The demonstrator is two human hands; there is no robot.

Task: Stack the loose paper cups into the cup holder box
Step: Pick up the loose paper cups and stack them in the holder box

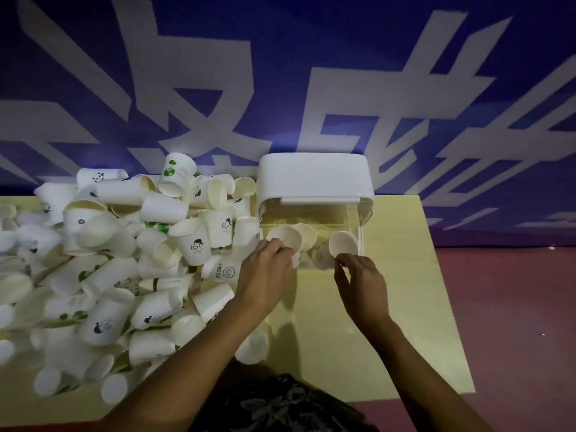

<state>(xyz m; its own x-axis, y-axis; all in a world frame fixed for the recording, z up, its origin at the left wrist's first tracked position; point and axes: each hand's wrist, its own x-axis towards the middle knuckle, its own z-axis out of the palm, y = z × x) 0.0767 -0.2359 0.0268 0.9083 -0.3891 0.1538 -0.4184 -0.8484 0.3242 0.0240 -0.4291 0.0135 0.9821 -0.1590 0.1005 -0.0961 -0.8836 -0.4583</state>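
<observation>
The cup holder box point(314, 210) is clear plastic with a raised white lid and stands at the back middle of the yellow table point(405, 307). Inside it lie paper cups, mouths toward me. My left hand point(265, 275) grips the rim of the left cup point(286, 236) at the box's front opening. My right hand point(361, 285) pinches the lower rim of the right cup point(343, 244). A third cup point(307, 235) rests between them, deeper in the box. A large heap of loose white paper cups point(109, 260) covers the table's left half.
A blue wall banner with big white characters point(280, 88) rises right behind the table. The table's right edge point(448, 307) drops to a reddish floor. One cup point(254, 346) lies near my left forearm.
</observation>
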